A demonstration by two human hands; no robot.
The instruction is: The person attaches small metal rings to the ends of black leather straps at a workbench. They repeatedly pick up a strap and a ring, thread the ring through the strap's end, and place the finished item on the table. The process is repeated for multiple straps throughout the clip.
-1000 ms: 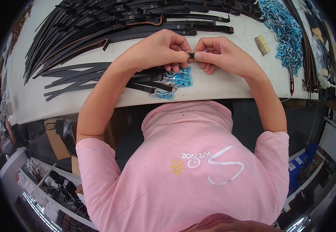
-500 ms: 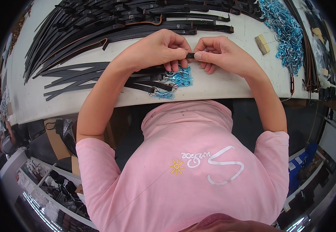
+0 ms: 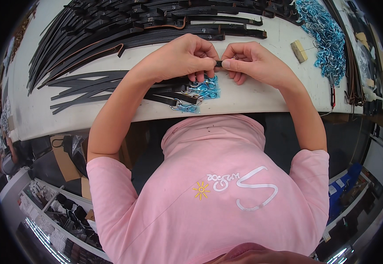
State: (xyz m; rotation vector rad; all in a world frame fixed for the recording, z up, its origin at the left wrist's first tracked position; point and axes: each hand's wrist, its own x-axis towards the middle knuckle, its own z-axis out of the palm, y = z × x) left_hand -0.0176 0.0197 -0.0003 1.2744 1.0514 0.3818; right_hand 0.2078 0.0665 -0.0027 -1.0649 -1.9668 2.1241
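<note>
Slightly shifted, the left hand (image 3: 187, 57) leaves less of the small black piece (image 3: 219, 64) showing than half a second ago. Nearest the front edge of the white table (image 3: 253, 99) lie clip-ended straps (image 3: 103, 78). Just beyond, this hand and the right hand (image 3: 252, 61) pinch the piece between them. Farther back sit a yellowish block (image 3: 299, 50), blue-wrapped hooks (image 3: 330, 48) and heaped black straps (image 3: 125, 22).

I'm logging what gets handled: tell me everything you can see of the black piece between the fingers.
Only a short stub of the black piece shows, perhaps leather. It runs roughly sideways, both ends hidden by the left hand and right hand, which pinch it. It is over the white table, beyond the blue-wrapped clasps; its full shape cannot be told.
</note>
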